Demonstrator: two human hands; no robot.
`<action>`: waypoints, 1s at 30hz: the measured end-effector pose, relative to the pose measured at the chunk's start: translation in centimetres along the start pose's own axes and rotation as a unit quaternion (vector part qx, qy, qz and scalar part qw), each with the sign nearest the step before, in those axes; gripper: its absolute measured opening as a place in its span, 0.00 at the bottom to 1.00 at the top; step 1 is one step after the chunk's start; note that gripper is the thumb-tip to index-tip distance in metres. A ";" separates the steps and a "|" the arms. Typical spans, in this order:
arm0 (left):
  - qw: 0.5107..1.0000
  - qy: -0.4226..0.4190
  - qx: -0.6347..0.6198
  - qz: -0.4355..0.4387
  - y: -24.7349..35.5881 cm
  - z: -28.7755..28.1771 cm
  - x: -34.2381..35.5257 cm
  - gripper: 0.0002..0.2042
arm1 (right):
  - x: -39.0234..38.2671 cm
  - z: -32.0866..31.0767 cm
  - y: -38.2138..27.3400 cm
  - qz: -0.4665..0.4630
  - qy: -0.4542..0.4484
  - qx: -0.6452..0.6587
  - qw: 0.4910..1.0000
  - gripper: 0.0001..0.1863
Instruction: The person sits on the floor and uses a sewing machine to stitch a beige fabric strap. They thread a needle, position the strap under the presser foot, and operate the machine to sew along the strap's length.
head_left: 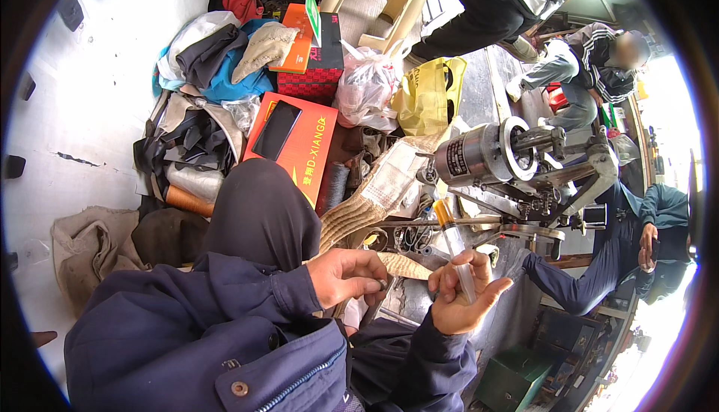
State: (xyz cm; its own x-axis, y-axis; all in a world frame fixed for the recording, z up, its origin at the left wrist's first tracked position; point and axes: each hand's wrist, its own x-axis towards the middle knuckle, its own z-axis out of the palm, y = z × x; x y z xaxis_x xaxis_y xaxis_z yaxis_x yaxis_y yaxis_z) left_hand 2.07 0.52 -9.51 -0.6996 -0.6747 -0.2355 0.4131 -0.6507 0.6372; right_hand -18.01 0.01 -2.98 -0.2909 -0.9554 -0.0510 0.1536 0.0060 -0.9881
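Note:
My right hand (462,294) is wrapped round a clear plastic syringe (454,241), its amber end pointing up and away from me. The thumb of that hand sticks out to the right. Left of it, my left hand (348,277) is closed with thumb and fingers pinched together. A small dark bit seems to show at its fingertips, too small to name. Just beyond both hands stands a metal machine (472,156) with a round cylindrical head, rods and a crank. A ribbed tan cloth (359,213) runs beside it, above my left hand.
A dark phone (277,129) lies on a red box (308,131). Bags, cloths and a thread spool (189,201) crowd the left. A yellow bag (432,97) and a beige stool (374,7) stand beyond. Other people sit at the right and far side. A green metal box (517,379) is lower right.

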 end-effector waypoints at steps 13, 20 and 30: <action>1.000 -0.005 0.006 0.008 -0.1 0.0 0.1 0.07 | -0.2 -0.2 -0.1 0.007 -0.017 -0.002 1.000 0.44; 0.999 -0.001 0.033 0.015 -0.3 -0.1 0.2 0.08 | -0.6 -0.9 0.1 -0.024 -0.049 0.021 0.998 0.40; 0.996 0.020 0.087 -0.007 -0.5 0.0 0.3 0.07 | -6.6 -4.0 0.1 -0.028 -0.126 -0.086 0.988 0.30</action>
State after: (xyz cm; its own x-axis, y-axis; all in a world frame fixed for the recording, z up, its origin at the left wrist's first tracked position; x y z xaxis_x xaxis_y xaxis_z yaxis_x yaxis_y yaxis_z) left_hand 1.62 0.61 -9.92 -0.6792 -0.6814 -0.2727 0.2928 -0.5923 0.7507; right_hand -19.87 7.46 -3.31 -0.0468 -0.9987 0.0199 -0.0258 -0.0187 -0.9995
